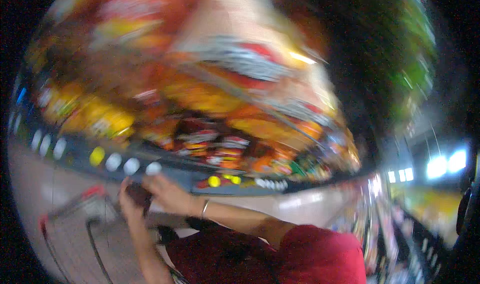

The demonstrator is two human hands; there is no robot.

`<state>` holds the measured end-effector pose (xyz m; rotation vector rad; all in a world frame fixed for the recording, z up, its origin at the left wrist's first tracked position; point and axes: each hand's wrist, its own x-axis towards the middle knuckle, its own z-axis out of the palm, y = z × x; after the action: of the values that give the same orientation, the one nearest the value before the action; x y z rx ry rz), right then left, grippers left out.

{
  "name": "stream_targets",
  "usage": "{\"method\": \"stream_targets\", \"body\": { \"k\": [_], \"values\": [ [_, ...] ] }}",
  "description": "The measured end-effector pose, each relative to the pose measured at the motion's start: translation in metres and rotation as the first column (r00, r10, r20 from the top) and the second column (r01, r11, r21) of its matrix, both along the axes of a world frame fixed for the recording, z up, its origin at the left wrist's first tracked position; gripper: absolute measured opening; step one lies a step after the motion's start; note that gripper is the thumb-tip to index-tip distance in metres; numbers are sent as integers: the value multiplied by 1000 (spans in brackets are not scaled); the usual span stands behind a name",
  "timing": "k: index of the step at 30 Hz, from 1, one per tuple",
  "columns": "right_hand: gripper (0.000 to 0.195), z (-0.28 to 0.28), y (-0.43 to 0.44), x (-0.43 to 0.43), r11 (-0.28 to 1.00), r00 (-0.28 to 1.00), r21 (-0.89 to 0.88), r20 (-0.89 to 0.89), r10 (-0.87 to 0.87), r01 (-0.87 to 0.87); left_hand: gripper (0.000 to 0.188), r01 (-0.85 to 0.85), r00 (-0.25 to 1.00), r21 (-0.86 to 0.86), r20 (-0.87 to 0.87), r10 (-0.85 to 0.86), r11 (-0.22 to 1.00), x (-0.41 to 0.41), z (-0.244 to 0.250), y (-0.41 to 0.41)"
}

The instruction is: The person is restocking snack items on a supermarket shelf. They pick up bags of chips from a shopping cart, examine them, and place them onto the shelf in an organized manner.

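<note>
Strong motion blur covers the view. A small dark object (139,197), its kind too blurred to tell, is between my two hands. My left hand (132,201) is around its left side, with the fingers pointing up the picture. From the right, my right hand (168,194) reaches over its top right; a thin bracelet (205,209) is on that wrist. Just beyond the fingers runs a dark shelf edge (172,175) with round white and yellow tags.
Shelves with yellow packages (101,120) and red and black packages (230,149) stand before me. A shopping cart (71,205) with red parts is at the lower left, on the pale floor (30,179). More blurred shelves (386,227) stand at the right.
</note>
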<state>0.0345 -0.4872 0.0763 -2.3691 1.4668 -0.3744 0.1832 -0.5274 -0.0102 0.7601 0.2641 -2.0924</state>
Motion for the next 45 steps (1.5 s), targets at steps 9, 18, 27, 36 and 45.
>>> {"method": "stream_targets", "body": {
  "k": [9,18,27,36,45],
  "values": [
    [38,78,298,-156,816,998,574,-47,-53,70,31,355,899,14,270,-345,935,-56,-4,153],
    [38,137,532,-305,835,828,356,224,-513,421,29,676,667,-44,461,-585,736,-246,122,324],
    [86,286,825,-359,747,451,489,598,-663,450,16,818,576,-310,464,-674,485,-480,192,502],
    [51,347,956,-423,431,334,-124,826,-455,894,13,960,215,-272,567,-795,66,-701,216,640],
    [29,436,1103,-601,386,461,-287,272,-845,877,14,866,-14,-380,633,-774,-326,-959,232,829]
  ]
}}
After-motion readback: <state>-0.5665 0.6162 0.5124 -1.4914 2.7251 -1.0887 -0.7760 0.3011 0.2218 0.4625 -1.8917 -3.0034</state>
